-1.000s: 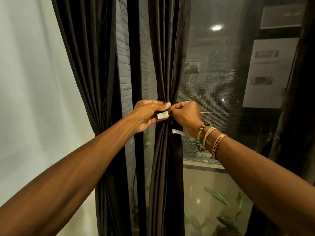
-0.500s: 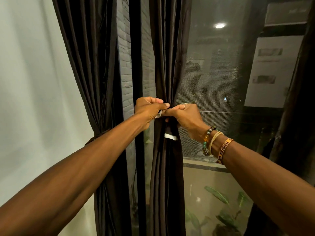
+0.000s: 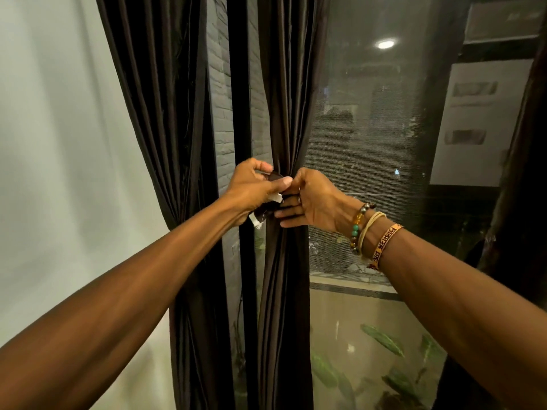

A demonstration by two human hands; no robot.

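Pinching the dark, white-ended tieback (image 3: pixel 264 213) between thumb and fingers of the left hand (image 3: pixel 254 189). Gripping the gathered brown curtain (image 3: pixel 284 113) with the right hand (image 3: pixel 317 200), fingers curled round it, thumbs touching. Mid-scene, just left of the mesh window screen (image 3: pixel 370 173).

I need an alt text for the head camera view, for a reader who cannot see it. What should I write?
A person's left hand and right hand hold a dark tie-back strap with white ends around a gathered dark curtain in front of a mesh-covered window. The right wrist wears bracelets; a second dark curtain hangs at the left.
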